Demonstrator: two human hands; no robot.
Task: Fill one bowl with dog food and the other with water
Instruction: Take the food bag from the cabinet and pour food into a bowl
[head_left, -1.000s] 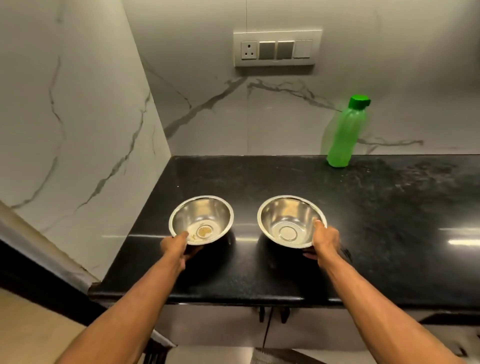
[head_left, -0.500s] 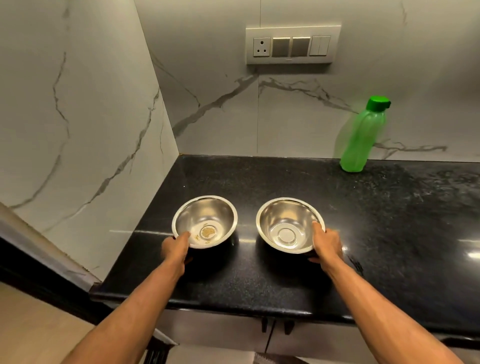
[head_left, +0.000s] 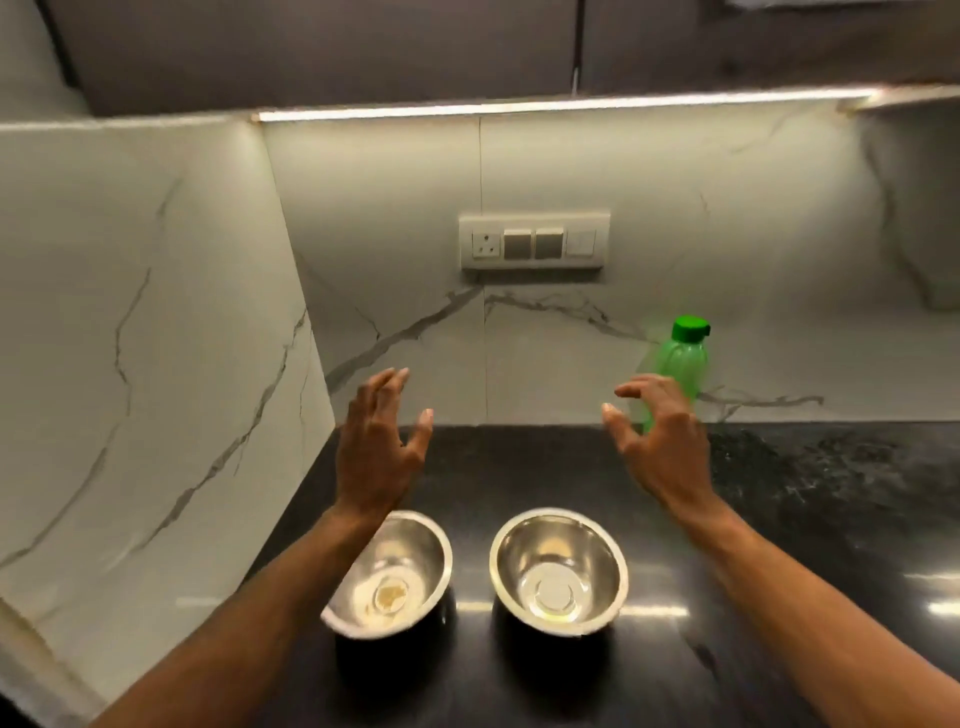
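Observation:
Two steel bowls stand side by side on the black counter (head_left: 810, 519). The left bowl (head_left: 410, 571) has a brownish patch at its bottom and my left forearm covers part of its rim. The right bowl (head_left: 558, 569) looks bare inside. A green bottle (head_left: 678, 364) with a green cap stands at the back against the wall. My left hand (head_left: 376, 447) is raised above the counter beyond the left bowl, fingers apart, holding nothing. My right hand (head_left: 662, 441) is raised too, fingers spread, in front of the bottle's lower part and apart from it.
Marble walls close the corner at the left and back. A switch panel with a socket (head_left: 535, 241) sits on the back wall. Dark cabinets (head_left: 363, 47) with a light strip underneath hang overhead. No dog food container is in view.
Both hands have let go of the bowl rims and risen up and forward, fingers opening. The view has tilted upward, showing the cabinets. The bowls stay on the counter.

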